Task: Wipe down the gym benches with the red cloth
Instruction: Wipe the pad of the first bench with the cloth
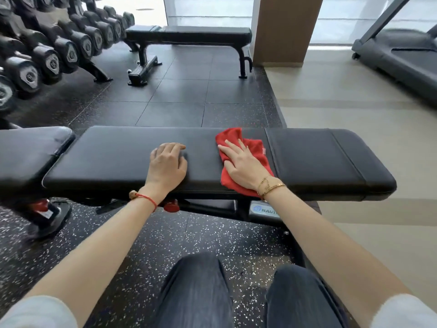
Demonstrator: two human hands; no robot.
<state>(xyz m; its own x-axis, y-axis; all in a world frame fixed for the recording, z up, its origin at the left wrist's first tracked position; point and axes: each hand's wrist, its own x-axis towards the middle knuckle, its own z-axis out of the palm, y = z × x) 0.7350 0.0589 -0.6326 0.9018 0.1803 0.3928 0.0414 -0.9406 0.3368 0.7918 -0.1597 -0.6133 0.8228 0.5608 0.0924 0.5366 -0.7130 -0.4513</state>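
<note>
Mid-wipe: right hand [243, 164] flat, fingers [228, 149] spread on red cloth [254, 147]; left hand [168, 162], fingers loosely curled, bracing near bench [118, 150]; next, likely sweeping cloth along the pad.

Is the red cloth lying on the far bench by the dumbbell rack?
No, the red cloth lies on the near bench, pressed flat under the right hand; the far bench is bare.

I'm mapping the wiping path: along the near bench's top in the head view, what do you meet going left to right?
Separate seat pad → gap → long pad's bare left part → left hand resting on it → right hand pressing the red cloth → stitched seam → bare right end.
</note>
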